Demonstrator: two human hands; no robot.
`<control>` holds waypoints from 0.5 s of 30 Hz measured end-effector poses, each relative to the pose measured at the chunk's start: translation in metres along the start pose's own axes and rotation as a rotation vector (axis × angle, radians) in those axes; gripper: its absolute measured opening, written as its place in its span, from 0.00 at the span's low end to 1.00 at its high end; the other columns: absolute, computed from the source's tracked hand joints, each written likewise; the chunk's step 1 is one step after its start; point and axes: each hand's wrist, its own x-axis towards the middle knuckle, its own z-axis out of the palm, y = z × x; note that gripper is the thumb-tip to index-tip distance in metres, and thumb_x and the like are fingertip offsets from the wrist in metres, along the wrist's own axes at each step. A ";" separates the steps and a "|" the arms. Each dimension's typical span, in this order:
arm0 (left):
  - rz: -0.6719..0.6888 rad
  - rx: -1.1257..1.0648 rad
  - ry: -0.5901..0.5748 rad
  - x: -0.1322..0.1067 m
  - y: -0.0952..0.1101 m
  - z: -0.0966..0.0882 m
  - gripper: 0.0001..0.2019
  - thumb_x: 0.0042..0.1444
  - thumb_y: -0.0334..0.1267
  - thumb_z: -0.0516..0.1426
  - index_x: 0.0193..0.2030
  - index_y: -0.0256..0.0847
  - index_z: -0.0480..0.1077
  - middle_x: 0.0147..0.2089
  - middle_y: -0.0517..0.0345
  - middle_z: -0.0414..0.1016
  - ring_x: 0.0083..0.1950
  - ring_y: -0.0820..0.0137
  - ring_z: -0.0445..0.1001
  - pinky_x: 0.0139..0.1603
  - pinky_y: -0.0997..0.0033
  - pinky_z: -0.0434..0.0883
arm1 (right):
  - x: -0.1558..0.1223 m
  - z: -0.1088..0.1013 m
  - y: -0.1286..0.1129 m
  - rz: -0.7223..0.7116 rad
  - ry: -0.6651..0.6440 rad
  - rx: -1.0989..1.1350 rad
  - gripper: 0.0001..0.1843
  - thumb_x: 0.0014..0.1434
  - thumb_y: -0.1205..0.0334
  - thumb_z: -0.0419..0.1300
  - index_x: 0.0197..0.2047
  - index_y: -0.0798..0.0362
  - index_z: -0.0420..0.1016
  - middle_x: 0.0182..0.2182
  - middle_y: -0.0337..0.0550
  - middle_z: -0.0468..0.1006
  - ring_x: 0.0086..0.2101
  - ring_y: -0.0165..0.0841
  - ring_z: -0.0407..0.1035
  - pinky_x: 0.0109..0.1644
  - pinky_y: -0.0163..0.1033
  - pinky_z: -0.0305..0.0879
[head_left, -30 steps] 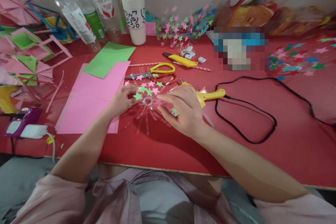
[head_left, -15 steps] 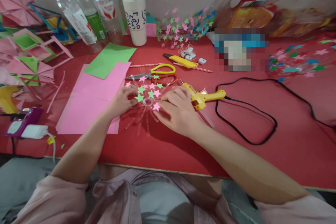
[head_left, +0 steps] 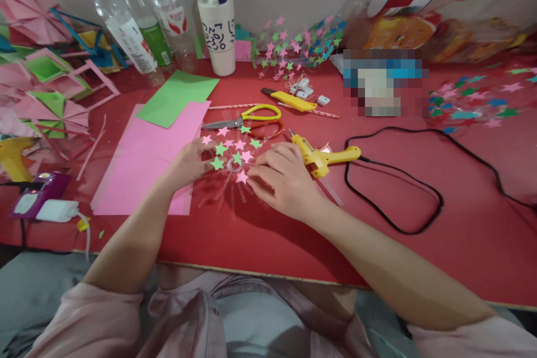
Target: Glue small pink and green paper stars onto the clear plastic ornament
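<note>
Since the frame half a second ago, the starburst [head_left: 237,157] has shifted slightly, its lowest pink star [head_left: 242,177] moving left and a little down. It sits over the red table [head_left: 260,246], between our left hand [head_left: 191,162] and right hand [head_left: 287,182]. Our left fingers curl at its left edge near a green star [head_left: 217,164]; our right fingers bend beside that pink one. We cannot tell whether either hand pinches a strip or merely touches.

We judge it light, its smooth, springy strips apt to slip or bend, its stars easily creased. We would hold it by the clear ring [head_left: 229,164] at its middle, sparing the tips.

On it we count eleven stars, five green and six pink; the strips are too faint to count. Around it: one pair of scissors [head_left: 241,121], one cutter [head_left: 296,100], one glue gun [head_left: 321,165] beside our right hand, three bottles [head_left: 154,42] standing back left, one tumbler [head_left: 218,28], one green sheet [head_left: 176,98].
</note>
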 end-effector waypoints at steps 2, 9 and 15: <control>-0.031 0.016 -0.010 0.000 0.003 -0.001 0.06 0.48 0.39 0.58 0.33 0.40 0.71 0.34 0.59 0.73 0.35 0.69 0.70 0.39 0.67 0.67 | 0.000 0.001 -0.001 0.001 -0.006 0.019 0.04 0.60 0.65 0.58 0.33 0.52 0.72 0.31 0.40 0.74 0.35 0.33 0.61 0.44 0.43 0.57; -0.021 0.003 0.019 -0.002 0.008 -0.004 0.08 0.50 0.42 0.59 0.34 0.41 0.72 0.34 0.59 0.75 0.33 0.71 0.70 0.35 0.71 0.68 | 0.000 0.000 0.000 0.001 -0.023 0.051 0.05 0.60 0.66 0.56 0.34 0.52 0.73 0.31 0.41 0.74 0.35 0.34 0.62 0.42 0.43 0.58; -0.051 -0.073 0.019 -0.005 0.012 -0.010 0.09 0.50 0.43 0.59 0.34 0.40 0.72 0.36 0.57 0.76 0.37 0.69 0.73 0.38 0.70 0.70 | 0.003 -0.007 0.000 -0.022 0.045 0.041 0.04 0.59 0.67 0.57 0.32 0.52 0.72 0.30 0.41 0.75 0.34 0.33 0.64 0.41 0.43 0.60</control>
